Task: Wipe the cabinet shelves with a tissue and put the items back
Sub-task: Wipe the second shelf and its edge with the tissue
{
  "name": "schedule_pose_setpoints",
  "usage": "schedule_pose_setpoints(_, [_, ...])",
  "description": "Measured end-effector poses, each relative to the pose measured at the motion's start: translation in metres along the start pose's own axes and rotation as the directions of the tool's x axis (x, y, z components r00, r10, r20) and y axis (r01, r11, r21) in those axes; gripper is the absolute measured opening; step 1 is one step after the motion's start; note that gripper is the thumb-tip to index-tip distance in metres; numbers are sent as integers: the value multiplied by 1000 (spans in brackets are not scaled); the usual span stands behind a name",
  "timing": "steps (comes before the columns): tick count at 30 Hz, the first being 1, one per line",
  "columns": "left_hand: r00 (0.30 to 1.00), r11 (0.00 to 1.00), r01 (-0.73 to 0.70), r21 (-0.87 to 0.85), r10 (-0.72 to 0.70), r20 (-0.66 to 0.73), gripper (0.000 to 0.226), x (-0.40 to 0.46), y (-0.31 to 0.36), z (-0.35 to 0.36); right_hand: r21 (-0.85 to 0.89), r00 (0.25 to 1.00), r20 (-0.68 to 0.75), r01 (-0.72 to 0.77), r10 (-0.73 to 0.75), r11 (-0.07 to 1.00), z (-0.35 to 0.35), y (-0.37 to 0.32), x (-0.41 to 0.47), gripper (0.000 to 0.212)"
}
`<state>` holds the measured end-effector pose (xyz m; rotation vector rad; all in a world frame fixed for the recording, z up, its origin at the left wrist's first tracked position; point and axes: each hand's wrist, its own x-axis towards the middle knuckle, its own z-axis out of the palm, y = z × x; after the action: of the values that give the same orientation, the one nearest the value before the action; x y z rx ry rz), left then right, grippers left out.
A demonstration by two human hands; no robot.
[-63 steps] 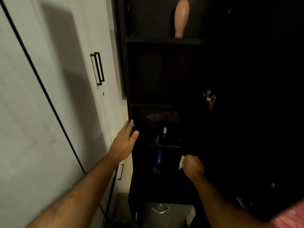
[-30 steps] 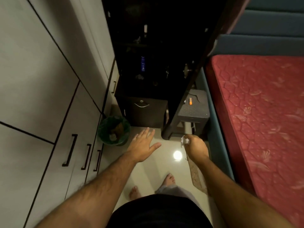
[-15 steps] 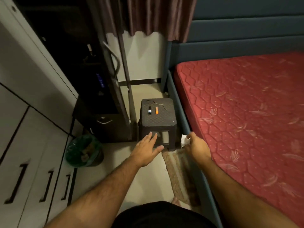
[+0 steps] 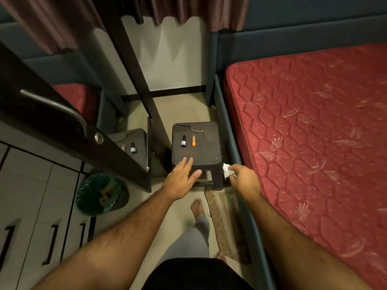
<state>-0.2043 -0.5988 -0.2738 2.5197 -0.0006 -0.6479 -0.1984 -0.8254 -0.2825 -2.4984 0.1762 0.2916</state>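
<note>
**Holding a crumpled tissue beside the dark stool**

Pinched between the thumb and curled fingers of the right hand, a small white tissue is seen crumpled into an uneven wad, its free end sticking up and to the left of the knuckles. It is held in the air just off the near right corner of a dark plastic stool, close to the side of the bed frame. The left hand is held flat with straight, slightly spread fingers above the stool's near edge; whether it touches the stool cannot be told.

Two small items are laid side by side on the stool's textured top, well apart from both hands: a little dark bottle with a blue label and, just to its right, a small orange tube. A crack is visible across the far part of the seat.

To the left of the stool an open dark cabinet door is seen, fitted with a curved metal handle; its mirrored face reflects the stool and both items. Below it, on the pale tiled floor, a green-lined waste bin is placed beside white drawers with black handles. A narrow beige mat is laid along the bed, with a bare foot beside it. A red quilted mattress fills the right, and a dark curtain hangs over the far wall.
</note>
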Motion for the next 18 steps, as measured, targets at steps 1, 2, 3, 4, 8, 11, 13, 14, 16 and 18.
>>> schedule_pose_setpoints(1, [1000,1000,20,-17,-20,0,73,16,-2,-2,-6,1000,9,-3,3,1000,1,0,16,22])
schedule_pose_setpoints(2, [999,999,40,-37,-39,8,75,31,-3,-5,-11,1000,26,-6,6,1000,3,0,30,21])
schedule_pose_setpoints(3, [999,997,51,-51,-51,12,77,42,-5,-8,-15,999,45,-9,9,1000,5,0,41,22])
schedule_pose_setpoints(4, [998,996,59,-62,-58,15,79,59,-6,-12,-23,998,60,-13,14,1000,7,1,57,23])
schedule_pose_setpoints(8, [994,992,109,-70,-108,12,79,110,-16,-27,-39,996,87,-25,28,999,17,-6,115,30])
schedule_pose_setpoints(11, [990,989,140,-41,-139,15,75,144,-28,-27,-46,990,135,-41,47,998,34,-12,156,30])
schedule_pose_setpoints(13, [989,989,146,-19,-146,16,75,160,-33,-21,-40,985,161,-58,63,998,45,-15,176,29])
schedule_pose_setpoints(14, [988,988,156,-17,-155,20,74,169,-34,-18,-33,983,172,-59,64,998,53,-16,187,29])
schedule_pose_setpoints(16, [984,984,176,-17,-176,12,73,185,-37,-8,-26,980,187,-68,72,997,69,-15,210,30])
schedule_pose_setpoints(18, [980,980,197,-36,-197,2,72,200,-41,0,-37,974,211,-79,86,996,85,-15,230,31])
